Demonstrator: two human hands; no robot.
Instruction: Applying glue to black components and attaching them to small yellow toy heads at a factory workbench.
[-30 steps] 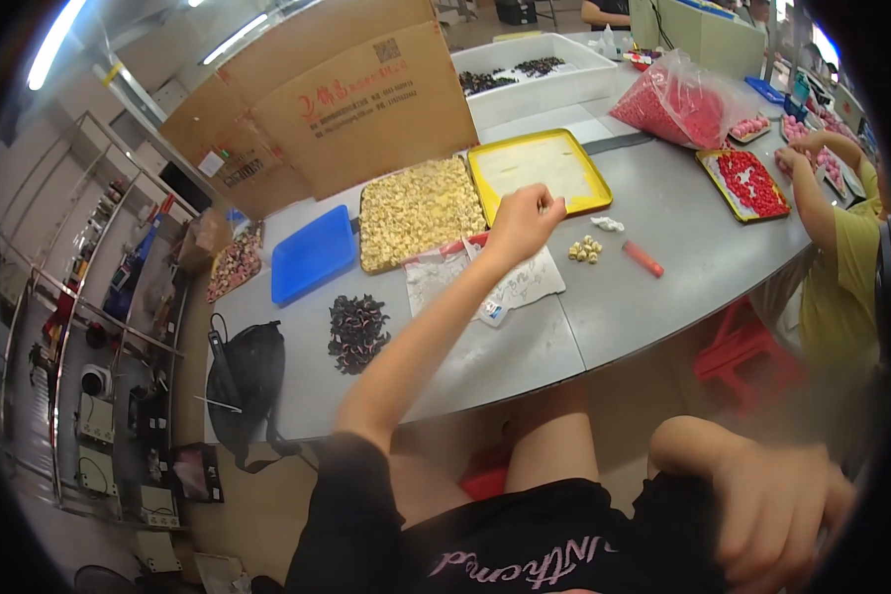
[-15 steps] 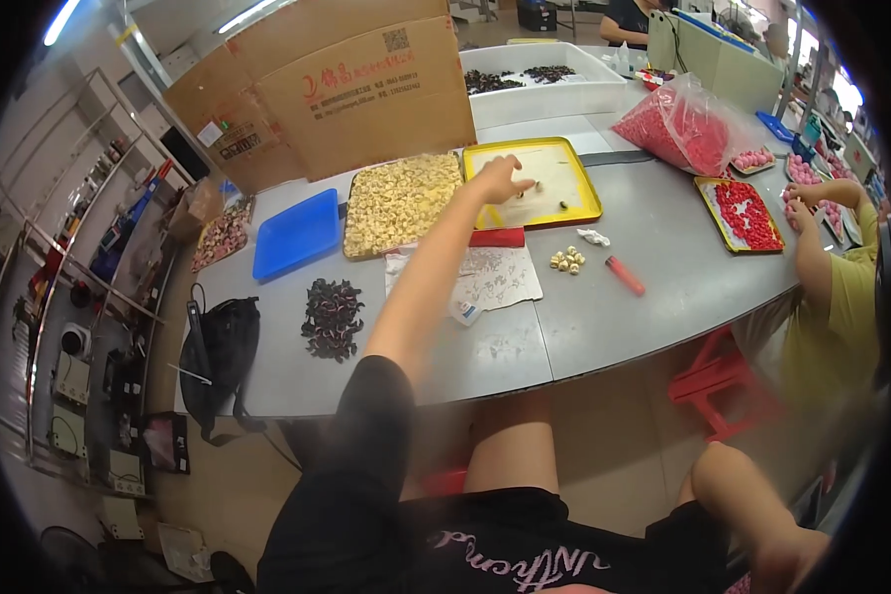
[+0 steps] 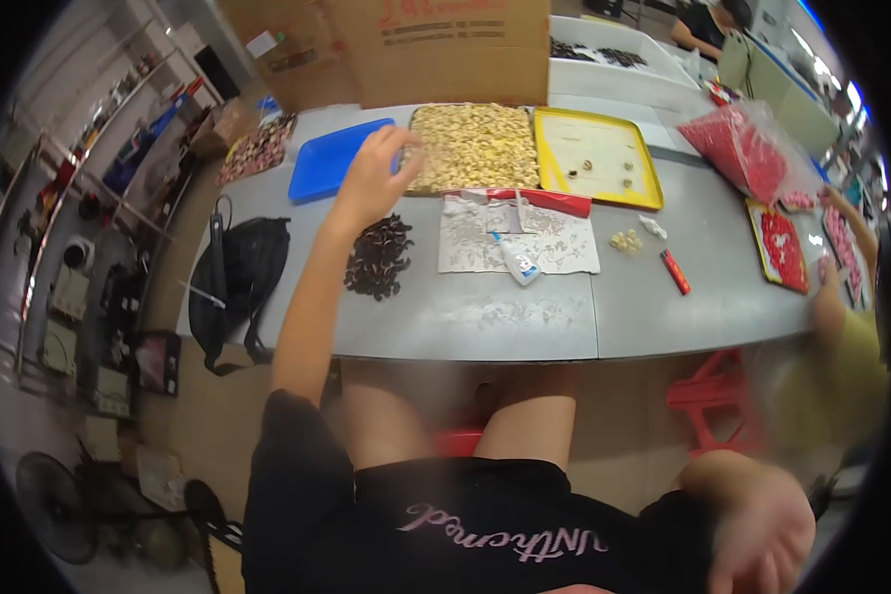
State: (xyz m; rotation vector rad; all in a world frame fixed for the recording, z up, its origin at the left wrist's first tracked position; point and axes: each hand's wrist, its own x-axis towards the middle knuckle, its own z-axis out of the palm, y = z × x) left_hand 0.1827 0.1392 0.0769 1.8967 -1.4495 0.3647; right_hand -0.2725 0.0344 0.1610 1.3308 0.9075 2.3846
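Observation:
My left hand (image 3: 374, 176) is over the near right part of a blue tray (image 3: 312, 163), fingers bent and apart, slightly blurred; nothing shows in them. Just below its wrist lies a heap of dark curled pieces (image 3: 378, 259). Beside the fingers stands a tray packed with pale yellow pieces (image 3: 480, 148). Further right, a yellow-rimmed tray (image 3: 604, 127) carries several small pieces, set apart from each other. My right hand (image 3: 767, 540) hangs low at the lower right, off the table, blurred, with fingers apart and nothing visible in them.
A stained white sheet (image 3: 470, 252) bears a small white tube (image 3: 520, 262). Nearby are a pale cluster of pieces (image 3: 625, 241) and a red stick-like object (image 3: 675, 272). A cardboard box (image 3: 445, 59) stands behind; a black bag (image 3: 240, 272) lies left. A co-worker's hand (image 3: 827, 282) is near red pieces.
My left hand has left the yellow-rimmed tray and swung left to the blue tray. My right hand has come into view at the lower right. The whole view has shifted.

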